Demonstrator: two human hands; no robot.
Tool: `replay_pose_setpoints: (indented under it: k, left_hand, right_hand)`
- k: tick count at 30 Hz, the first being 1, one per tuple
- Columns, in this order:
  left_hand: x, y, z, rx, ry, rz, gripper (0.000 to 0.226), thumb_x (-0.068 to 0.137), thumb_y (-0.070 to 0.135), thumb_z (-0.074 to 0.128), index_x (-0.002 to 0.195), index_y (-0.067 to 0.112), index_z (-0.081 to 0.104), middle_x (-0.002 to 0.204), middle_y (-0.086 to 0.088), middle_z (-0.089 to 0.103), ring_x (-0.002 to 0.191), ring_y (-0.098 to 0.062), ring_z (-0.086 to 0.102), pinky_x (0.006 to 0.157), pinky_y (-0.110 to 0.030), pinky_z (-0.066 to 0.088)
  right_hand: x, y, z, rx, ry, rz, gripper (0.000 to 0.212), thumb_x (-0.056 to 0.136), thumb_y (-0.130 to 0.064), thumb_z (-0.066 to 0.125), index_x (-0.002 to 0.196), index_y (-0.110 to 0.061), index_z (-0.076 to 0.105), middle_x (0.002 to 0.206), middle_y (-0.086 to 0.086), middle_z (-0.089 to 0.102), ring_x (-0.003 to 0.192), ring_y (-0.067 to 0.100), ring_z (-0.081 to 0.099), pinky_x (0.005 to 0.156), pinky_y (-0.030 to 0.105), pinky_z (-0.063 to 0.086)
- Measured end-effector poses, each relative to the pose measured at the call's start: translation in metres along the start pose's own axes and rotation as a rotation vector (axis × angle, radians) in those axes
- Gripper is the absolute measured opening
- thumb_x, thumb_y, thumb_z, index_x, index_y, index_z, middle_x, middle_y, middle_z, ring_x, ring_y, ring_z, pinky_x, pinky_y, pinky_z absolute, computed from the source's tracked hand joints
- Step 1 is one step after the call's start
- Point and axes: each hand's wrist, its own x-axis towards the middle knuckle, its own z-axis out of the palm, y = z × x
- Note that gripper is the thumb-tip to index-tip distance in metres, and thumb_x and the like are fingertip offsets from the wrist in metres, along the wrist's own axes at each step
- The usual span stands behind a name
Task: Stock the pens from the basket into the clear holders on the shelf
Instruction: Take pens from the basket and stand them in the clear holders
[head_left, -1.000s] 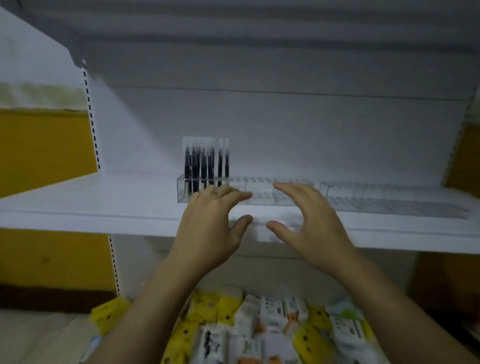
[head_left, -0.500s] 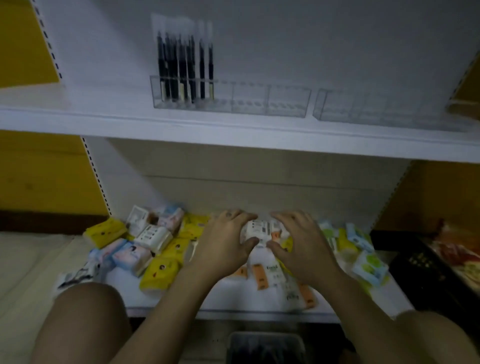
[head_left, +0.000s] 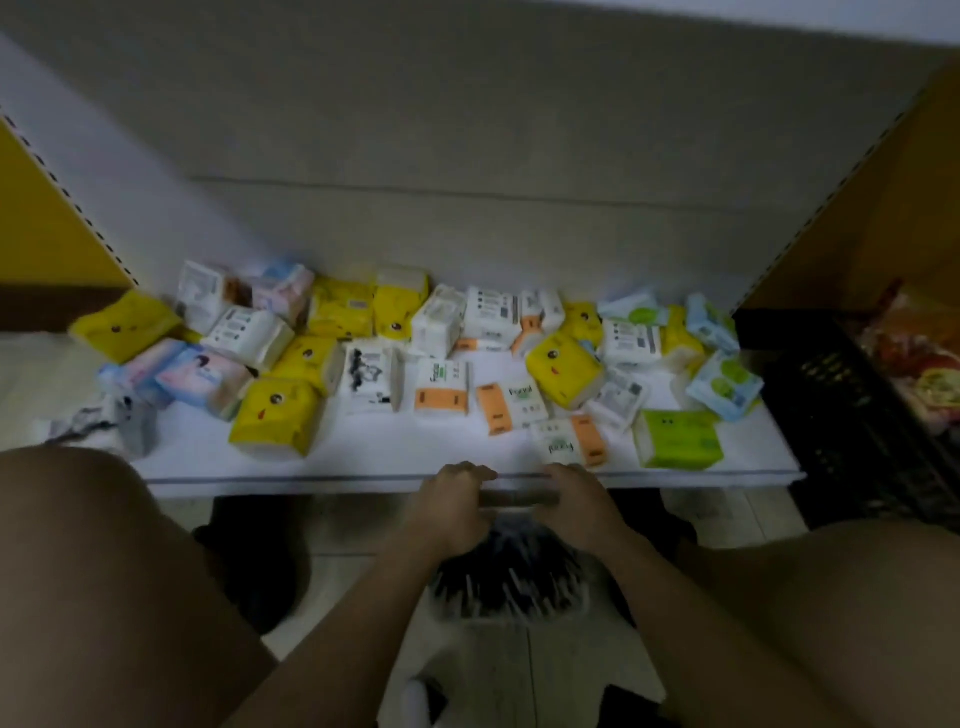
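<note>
Both hands reach down just in front of the front edge of the lower shelf (head_left: 363, 457), the left hand (head_left: 449, 512) and right hand (head_left: 579, 506) close together with fingers bent over. Blur hides whether either grips anything. Right beneath them, below that edge and between the person's knees, lies a dark heap of pens (head_left: 511, 579) with pale ends, while small packets (head_left: 275, 415) in yellow, white, orange and green are scattered across the shelf from its left edge to its right.

A shop: white slotted lower shelf (head_left: 363, 460) strewn with packaged tissue packs (head_left: 275, 415).
</note>
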Motion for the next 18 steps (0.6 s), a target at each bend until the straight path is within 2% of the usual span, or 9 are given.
replay_pose_setpoints:
  k: [3, 5, 7, 10, 12, 14, 16, 17, 18]
  left_hand:
    - [0.007, -0.009, 0.021, -0.038, -0.082, -0.028, 0.032, 0.082, 0.027, 0.063, 0.114, 0.024, 0.064, 0.117, -0.001, 0.064, 0.104, -0.023, 0.061, 0.087, -0.037, 0.053]
    - [0.011, -0.017, 0.035, -0.018, -0.137, -0.063, 0.029, 0.086, 0.027, 0.059, 0.113, 0.019, 0.064, 0.114, -0.004, 0.065, 0.103, -0.024, 0.061, 0.085, -0.036, 0.054]
    - [0.016, -0.028, 0.052, 0.001, -0.201, -0.126, 0.029, 0.089, 0.027, 0.056, 0.115, 0.017, 0.063, 0.116, -0.005, 0.063, 0.105, -0.024, 0.059, 0.085, -0.034, 0.052]
    - [0.018, -0.044, 0.081, -0.069, -0.361, -0.225, 0.032, 0.095, 0.022, 0.048, 0.123, 0.012, 0.059, 0.123, -0.011, 0.06, 0.109, -0.026, 0.057, 0.083, -0.03, 0.046]
    - [0.016, -0.053, 0.099, -0.069, -0.471, -0.293, 0.034, 0.098, 0.02, 0.045, 0.127, 0.006, 0.056, 0.127, -0.016, 0.057, 0.113, -0.031, 0.055, 0.09, -0.034, 0.045]
    - [0.009, -0.058, 0.116, -0.088, -0.532, -0.351, 0.035, 0.098, 0.022, 0.044, 0.129, 0.005, 0.05, 0.126, -0.018, 0.056, 0.11, -0.033, 0.056, 0.088, -0.036, 0.046]
    - [0.005, -0.067, 0.141, -0.107, -0.543, -0.417, 0.047, 0.094, 0.032, 0.049, 0.133, 0.009, 0.037, 0.128, -0.018, 0.053, 0.104, -0.031, 0.058, 0.081, -0.034, 0.049]
    - [0.004, -0.068, 0.151, -0.122, -0.546, -0.44, 0.058, 0.09, 0.039, 0.052, 0.136, 0.012, 0.031, 0.13, -0.016, 0.05, 0.103, -0.029, 0.059, 0.08, -0.033, 0.05]
    - [0.004, -0.07, 0.158, -0.151, -0.52, -0.467, 0.064, 0.086, 0.043, 0.054, 0.138, 0.014, 0.028, 0.132, -0.014, 0.049, 0.103, -0.027, 0.059, 0.079, -0.032, 0.051]
  right_hand:
    - [0.007, 0.018, 0.026, -0.01, -0.154, 0.094, 0.019, 0.08, -0.03, 0.066, 0.091, -0.015, 0.061, 0.092, 0.005, 0.064, 0.084, 0.024, 0.063, 0.076, 0.04, 0.054]
    - [0.003, 0.015, 0.033, 0.0, -0.203, 0.1, 0.014, 0.084, -0.019, 0.064, 0.077, -0.012, 0.054, 0.076, 0.005, 0.054, 0.068, 0.018, 0.052, 0.072, 0.036, 0.048]
    - [0.003, 0.017, 0.038, 0.005, -0.27, 0.16, 0.012, 0.087, -0.019, 0.064, 0.088, -0.009, 0.058, 0.087, 0.006, 0.056, 0.078, 0.018, 0.051, 0.079, 0.035, 0.048]
    - [0.012, 0.03, 0.048, -0.028, -0.364, 0.206, 0.039, 0.091, -0.019, 0.062, 0.121, 0.006, 0.055, 0.121, 0.026, 0.056, 0.103, 0.034, 0.059, 0.092, 0.041, 0.049]
    - [0.015, 0.033, 0.043, -0.031, -0.392, 0.231, 0.042, 0.092, -0.018, 0.061, 0.127, 0.003, 0.054, 0.129, 0.024, 0.054, 0.117, 0.036, 0.055, 0.098, 0.038, 0.046]
    - [0.024, 0.04, 0.037, -0.044, -0.367, 0.245, 0.034, 0.092, -0.018, 0.059, 0.123, -0.005, 0.059, 0.124, 0.015, 0.06, 0.115, 0.03, 0.056, 0.09, 0.029, 0.044]
    - [0.033, 0.052, 0.037, -0.062, -0.365, 0.228, 0.013, 0.092, -0.016, 0.056, 0.098, -0.008, 0.064, 0.101, 0.012, 0.061, 0.092, 0.026, 0.06, 0.07, 0.024, 0.043]
    - [0.036, 0.057, 0.038, -0.074, -0.368, 0.239, 0.01, 0.091, -0.014, 0.054, 0.086, -0.007, 0.059, 0.091, 0.011, 0.057, 0.082, 0.025, 0.057, 0.063, 0.022, 0.04]
    - [0.035, 0.059, 0.038, -0.088, -0.371, 0.248, 0.011, 0.091, -0.012, 0.052, 0.083, -0.005, 0.056, 0.088, 0.011, 0.055, 0.081, 0.025, 0.056, 0.061, 0.023, 0.039]
